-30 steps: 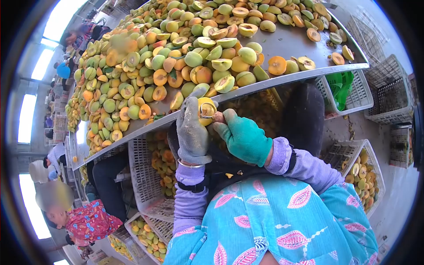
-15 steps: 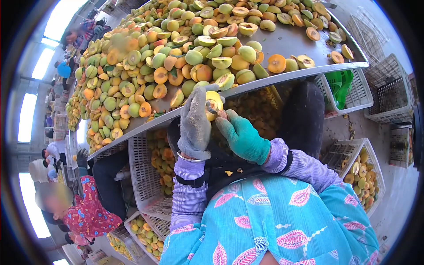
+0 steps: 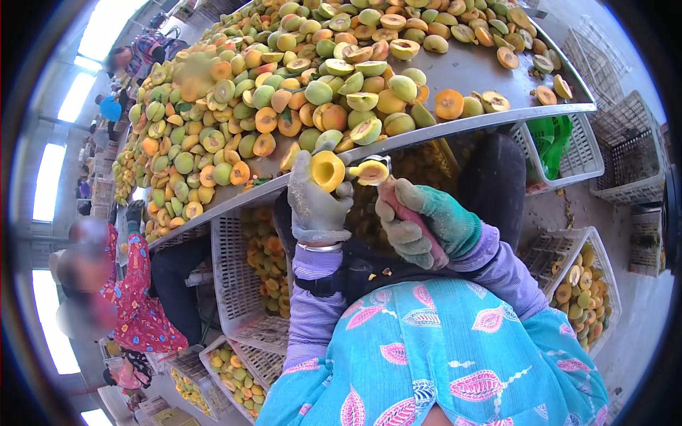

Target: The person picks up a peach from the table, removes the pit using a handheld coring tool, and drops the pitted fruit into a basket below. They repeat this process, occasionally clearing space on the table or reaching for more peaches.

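My left hand (image 3: pixel 319 204), in a dusty grey glove, holds a yellow peach half (image 3: pixel 328 171) with a round hollow facing up. My right hand (image 3: pixel 430 224), in a green and grey glove, is closed round the pinkish handle of a pitting tool (image 3: pixel 414 216). A scooped-out piece with the brown pit (image 3: pixel 372 172) sits at the tool's metal tip, a small gap to the right of the peach half. Both hands are just below the metal table's edge (image 3: pixel 440 132), near the heaped peach halves (image 3: pixel 266 96).
White crates (image 3: pixel 234 284) of fruit stand under the table and at my right (image 3: pixel 586 284). A crate with a green plastic item (image 3: pixel 550 142) stands at the table's right end. At the left, a co-worker in a red patterned top (image 3: pixel 142 305) sits by the table.
The tool tip has come out of the peach half, bringing the pit piece with it. My right hand has moved right and turned over; the half now shows a clean hollow.
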Demonstrator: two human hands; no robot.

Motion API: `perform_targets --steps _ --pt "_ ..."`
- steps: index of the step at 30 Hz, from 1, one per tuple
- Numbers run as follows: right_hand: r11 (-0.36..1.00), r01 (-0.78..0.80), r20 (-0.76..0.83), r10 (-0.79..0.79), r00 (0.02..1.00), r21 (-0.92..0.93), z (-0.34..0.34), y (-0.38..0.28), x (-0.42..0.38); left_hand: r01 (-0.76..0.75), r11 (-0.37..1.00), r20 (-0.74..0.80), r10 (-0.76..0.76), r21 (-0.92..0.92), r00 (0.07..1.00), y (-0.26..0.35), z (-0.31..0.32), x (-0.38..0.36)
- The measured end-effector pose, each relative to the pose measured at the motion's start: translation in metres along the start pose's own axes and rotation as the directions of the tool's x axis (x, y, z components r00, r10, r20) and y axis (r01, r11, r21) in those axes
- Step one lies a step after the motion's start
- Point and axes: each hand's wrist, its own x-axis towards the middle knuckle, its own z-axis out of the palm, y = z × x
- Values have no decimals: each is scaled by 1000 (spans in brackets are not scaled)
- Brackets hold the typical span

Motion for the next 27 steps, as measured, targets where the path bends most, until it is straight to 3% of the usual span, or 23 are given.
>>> perform_targets --steps 1,2,3,4,5,6,9,13,16,19,20,21,22,23,24,25,26,27 --pt "895 9 -245 -132 960 -446 -10 -6 1 303 817 109 -287 -491 952 -8 -10 3" --pt "617 -107 -395 -352 849 -779 -29 -5 6 521 332 349 -457 -787 818 -17 -17 3" --pt "-79 5 62 -735 675 -997 -67 13 15 529 330 359 -456 -782 814 -15 -15 -1" --pt "-77 -2 56 -738 673 -997 -54 14 14 506 457 301 -449 -731 841 -11 -12 -8" --pt "-167 -133 33 -735 678 -977 -37 16 17 476 576 245 -434 -665 867 -8 -9 -15" --pt "-256 -257 15 -733 680 -932 -24 19 22 478 574 249 -433 -664 866 -5 -5 -20" --pt "-289 -281 32 -747 664 -915 -25 27 31 417 803 117 -408 -426 906 0 -1 -24" --pt "-387 -223 183 -773 607 -895 -35 38 35 404 850 81 -401 -337 912 7 0 -31" --pt "-463 -275 225 -767 601 -843 -42 45 39 337 900 76 -329 -276 941 4 -1 -34" --pt "-486 -330 191 -749 634 -809 -46 46 42 373 888 87 -363 -271 928 15 -6 -36" --pt "-490 -323 196 -745 637 -810 -55 42 42 444 822 123 -430 -356 895 27 -13 -42" --pt "-304 -410 -27 -775 631 -860 -70 35 39 511 744 167 -490 -431 855 42 -21 -50" --pt "-118 -492 -244 -755 608 -862 -79 28 36 445 792 39 -474 -417 880 54 -38 -57" --pt "-116 -460 -212 -772 599 -880 -82 24 33 385 832 -28 -430 -399 902 44 -67 -61" --pt "-95 -435 -204 -780 592 -896 -87 29 26 382 918 -58 -389 -108 919 26 -103 -63" --pt "-63 -440 -249 -750 613 -896 -95 27 26 397 862 -96 -387 314 917 3 -131 -63" --pt "-60 -426 -242 -748 618 -903 -86 26 29 -48 462 81 -51 886 995 -33 -161 -60" --pt "16 -429 -313 -708 633 -903 -70 23 26 -6 567 36 -42 824 998 -35 -163 -47"
